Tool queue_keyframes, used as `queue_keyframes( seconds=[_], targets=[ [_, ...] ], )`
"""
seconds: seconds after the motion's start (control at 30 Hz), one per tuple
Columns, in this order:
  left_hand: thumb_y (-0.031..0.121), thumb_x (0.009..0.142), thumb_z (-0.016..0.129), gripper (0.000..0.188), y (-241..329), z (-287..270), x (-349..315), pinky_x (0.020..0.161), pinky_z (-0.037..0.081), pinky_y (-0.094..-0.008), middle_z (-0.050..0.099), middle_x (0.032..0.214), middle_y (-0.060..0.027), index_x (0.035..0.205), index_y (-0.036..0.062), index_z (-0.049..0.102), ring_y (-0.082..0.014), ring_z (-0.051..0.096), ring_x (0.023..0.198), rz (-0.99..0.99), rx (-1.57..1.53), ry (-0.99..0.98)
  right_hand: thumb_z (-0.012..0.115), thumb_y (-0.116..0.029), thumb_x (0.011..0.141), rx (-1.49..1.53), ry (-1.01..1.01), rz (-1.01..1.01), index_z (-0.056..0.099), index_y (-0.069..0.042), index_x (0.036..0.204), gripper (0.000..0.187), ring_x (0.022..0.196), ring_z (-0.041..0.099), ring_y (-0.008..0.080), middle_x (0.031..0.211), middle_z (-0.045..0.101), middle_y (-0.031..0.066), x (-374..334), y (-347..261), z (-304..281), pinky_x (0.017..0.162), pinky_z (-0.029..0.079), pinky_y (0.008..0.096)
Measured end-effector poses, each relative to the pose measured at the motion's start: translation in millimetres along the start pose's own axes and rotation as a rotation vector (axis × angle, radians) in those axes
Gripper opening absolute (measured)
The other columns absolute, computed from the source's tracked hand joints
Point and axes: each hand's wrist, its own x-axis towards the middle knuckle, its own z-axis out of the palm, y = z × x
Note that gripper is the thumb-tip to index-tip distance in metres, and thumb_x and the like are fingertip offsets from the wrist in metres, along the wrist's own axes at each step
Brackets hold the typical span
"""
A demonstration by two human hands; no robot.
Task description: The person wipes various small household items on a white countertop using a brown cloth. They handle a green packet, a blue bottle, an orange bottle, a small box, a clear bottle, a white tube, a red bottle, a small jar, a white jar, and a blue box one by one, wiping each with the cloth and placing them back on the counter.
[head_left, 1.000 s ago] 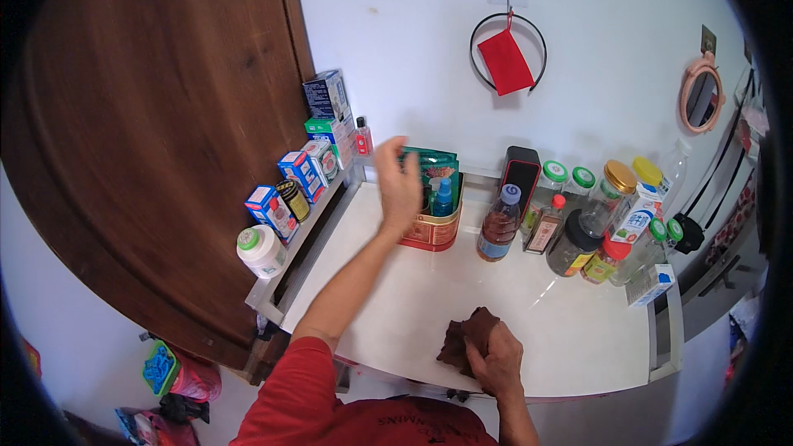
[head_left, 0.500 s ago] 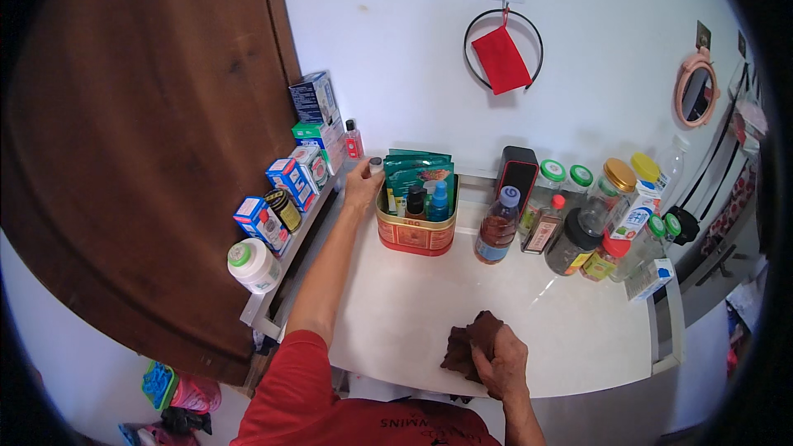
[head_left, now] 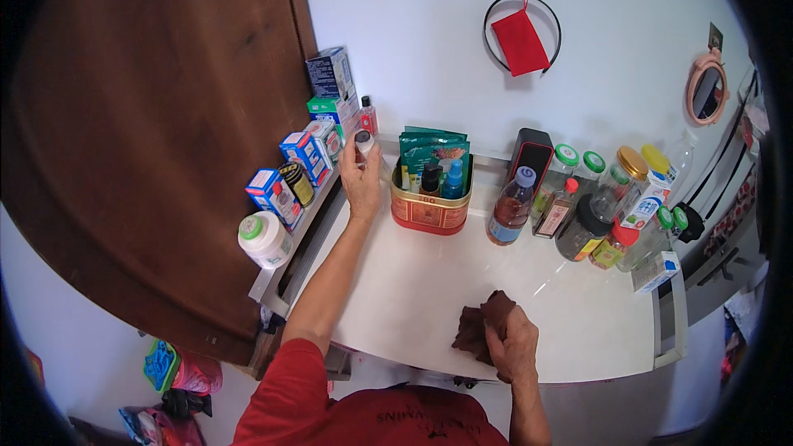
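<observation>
My left hand (head_left: pixel 362 183) reaches to the back left of the white table, its fingers closed around a small bottle (head_left: pixel 363 142) with a dark-topped cap. Most of that bottle is hidden by the fingers. It is close to the side rail and a small red bottle (head_left: pixel 368 118) with a black cap. To its right stands a red and gold tin (head_left: pixel 429 213) holding green packets (head_left: pixel 434 149), a blue-capped bottle (head_left: pixel 453 179) and a dark pump bottle. At the table's front right, my right hand (head_left: pixel 514 345) grips a crumpled brown cloth (head_left: pixel 473 332) on the tabletop.
Several small boxes (head_left: pixel 268 194) and a white jar with a green lid (head_left: pixel 264 241) line the left ledge. Jars and bottles (head_left: pixel 578 231) crowd the back right, beside a drink bottle (head_left: pixel 510 211) and a black speaker (head_left: pixel 529 157). A rail (head_left: pixel 677 322) edges the right side.
My left hand has carried the small bottle leftward, away from the tin and nearer the side rail. My right hand stays on the cloth with little motion. The whole view has shifted slightly.
</observation>
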Motion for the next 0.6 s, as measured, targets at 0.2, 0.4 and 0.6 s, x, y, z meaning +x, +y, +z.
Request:
queue_keyframes(
  seconds=[0.2,0.4,0.6],
  targets=[
    [0.015,0.093,0.054,0.044,84.7,-11.6,-38.6,0.087,0.043,-0.0280,0.055,0.107,-0.0078,0.132,0.0057,0.037,-0.0139,0.050,0.101,0.033,-0.378,0.070,0.061,0.001,0.079,0.049,0.064,-0.066,0.061,-0.002,0.099,0.020,0.075,0.062,0.0355,0.087,0.062,0.0170,-0.5,-0.1,2.0,0.065,0.050,0.0365],
    [0.003,0.088,0.054,0.040,99.6,-11.6,-125.6,0.075,0.043,-0.0243,0.051,0.103,-0.0061,0.126,0.0029,0.040,-0.0110,0.051,0.085,-0.126,-0.263,-0.142,0.058,0.000,0.082,0.415,0.178,0.096,0.061,-0.002,0.102,0.020,0.077,0.062,0.0290,0.091,0.063,0.0151,-5.4,10.8,8.1,0.072,0.049,0.0352],
    [0.006,0.084,0.063,0.038,118.7,-3.4,-202.9,0.077,0.048,-0.0321,0.058,0.091,-0.0133,0.118,0.0002,0.048,-0.0237,0.059,0.082,0.002,-0.073,-0.565,0.060,-0.013,0.084,0.522,0.080,-0.125,0.061,0.002,0.098,0.020,0.091,0.057,0.0296,0.109,0.053,0.0173,40.1,-42.2,-24.3,0.081,0.046,0.0363]
  ],
)
